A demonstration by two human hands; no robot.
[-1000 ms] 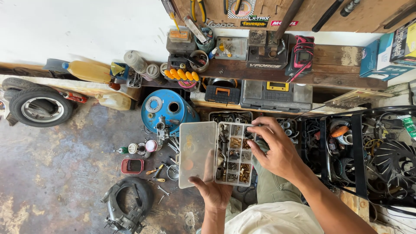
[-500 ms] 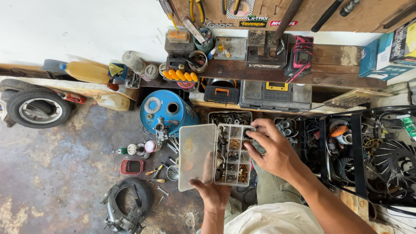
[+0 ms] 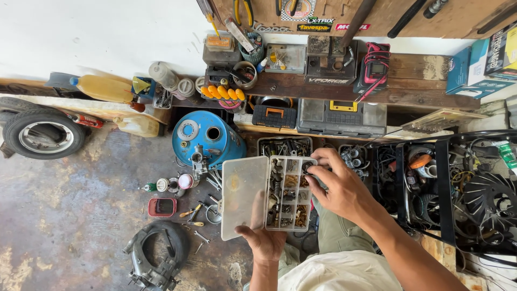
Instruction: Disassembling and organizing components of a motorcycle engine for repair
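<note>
L hand (image 3: pixel 265 243) grips 1 open parts box (image 3: pixel 267 196) from below, fingers curled; R hand (image 3: pixel 339 188) fingers pinched in a compartment, contents unclear.

Open passage: bare concrete floor (image 3: pixel 64 215) at lower left, bounded by the tyre (image 3: pixel 43 132) at the left edge, the blue drum (image 3: pixel 207 139) above, and a dark housing part (image 3: pixel 159 258) below. Obstructed: loose tools and small cans (image 3: pixel 177 183) litter the strip between the drum and the open compartment box (image 3: pixel 266 196); parts trays (image 3: pixel 285 146) crowd just behind the box. Right side closed off by black crates (image 3: pixel 463 188) packed with fans and cables, with toolboxes (image 3: pixel 342 116) along the back.
</note>
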